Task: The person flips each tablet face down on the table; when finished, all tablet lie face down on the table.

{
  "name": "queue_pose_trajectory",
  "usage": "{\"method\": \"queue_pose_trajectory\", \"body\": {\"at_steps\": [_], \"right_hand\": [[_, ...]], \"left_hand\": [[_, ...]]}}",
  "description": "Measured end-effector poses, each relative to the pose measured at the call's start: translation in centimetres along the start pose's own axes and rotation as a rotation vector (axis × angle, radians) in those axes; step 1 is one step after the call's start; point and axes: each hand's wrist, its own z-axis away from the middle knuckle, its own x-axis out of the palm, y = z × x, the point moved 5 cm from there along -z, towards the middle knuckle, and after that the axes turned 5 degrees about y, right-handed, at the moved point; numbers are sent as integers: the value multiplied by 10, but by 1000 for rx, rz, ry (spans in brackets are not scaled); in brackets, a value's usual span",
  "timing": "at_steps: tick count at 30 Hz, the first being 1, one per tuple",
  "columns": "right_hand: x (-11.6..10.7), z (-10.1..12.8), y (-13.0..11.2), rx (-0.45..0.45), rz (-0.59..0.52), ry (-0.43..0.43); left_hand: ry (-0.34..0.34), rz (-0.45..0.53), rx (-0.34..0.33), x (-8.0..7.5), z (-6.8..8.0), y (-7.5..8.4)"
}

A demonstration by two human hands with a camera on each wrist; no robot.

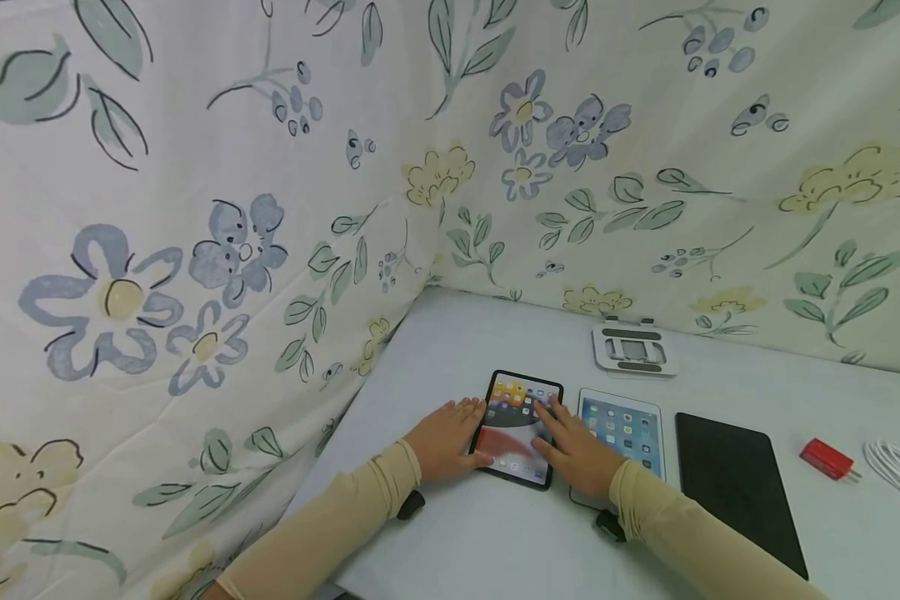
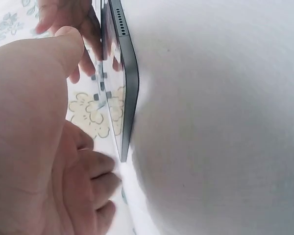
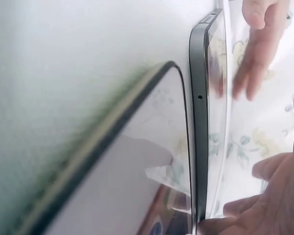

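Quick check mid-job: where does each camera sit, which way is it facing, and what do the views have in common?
Head: worn high, looking forward and down at the table; both sleeved forearms, left hand and right hand show.
Left wrist: low at table level, looking along the black tablet; left hand fills the foreground.
Right wrist: low, opposite side; right hand's fingers show, white tablet nearer.
Shared: all three see the black tablet.

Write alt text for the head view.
Two hands, left hand and right hand, rest on a black-framed tablet lying lit on a white table. Beside it lie a white tablet, a dark tablet and a red charger.
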Motion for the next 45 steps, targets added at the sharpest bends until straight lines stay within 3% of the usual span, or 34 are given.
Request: {"method": "queue_pose_trajectory", "body": {"at_steps": [5,17,33,45], "right_hand": [[-2,0,-4,23,-18,-13],[1,1,-13,68,-55,-19],[-12,13,-26,-29,-173,46],[-33,27,-46,-128,-203,155]], "left_hand": [[-57,46,8,6,-1,2],[-71,8,16,5,0,4],[-12,-31,14,0,-3,14],[15,45,-12,-8,-8,17]]}}
